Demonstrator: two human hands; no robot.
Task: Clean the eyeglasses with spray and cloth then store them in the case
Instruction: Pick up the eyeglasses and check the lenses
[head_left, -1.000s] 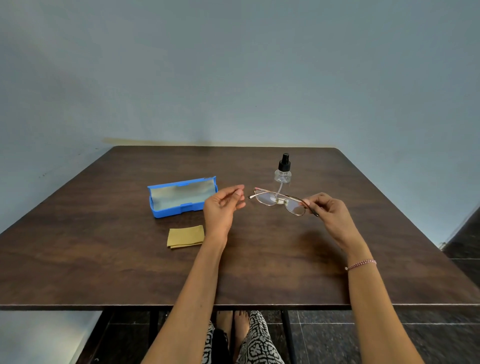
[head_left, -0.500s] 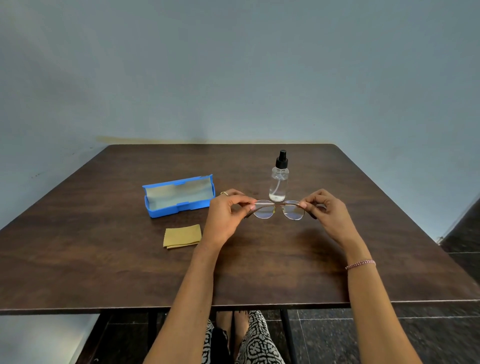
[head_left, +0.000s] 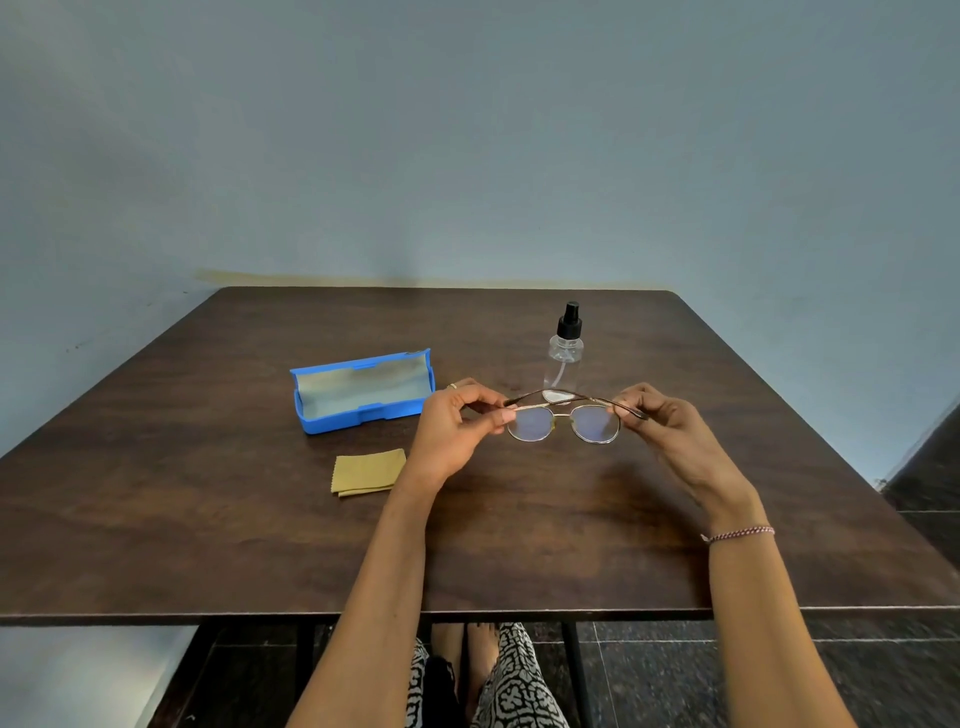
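A person's left hand (head_left: 457, 431) and right hand (head_left: 660, 421) each pinch one end of the eyeglasses (head_left: 563, 422), held above the dark worktop (head_left: 519, 545). An open blue case (head_left: 361, 391) and yellow cloth (head_left: 368, 472) lie to the left; the spray bottle (head_left: 563, 353) stands behind.

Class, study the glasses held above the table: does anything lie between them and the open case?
Nothing visible, beyond the left hand pinching the glasses. The case lies open to their left; cloth and spray bottle sit off that path.
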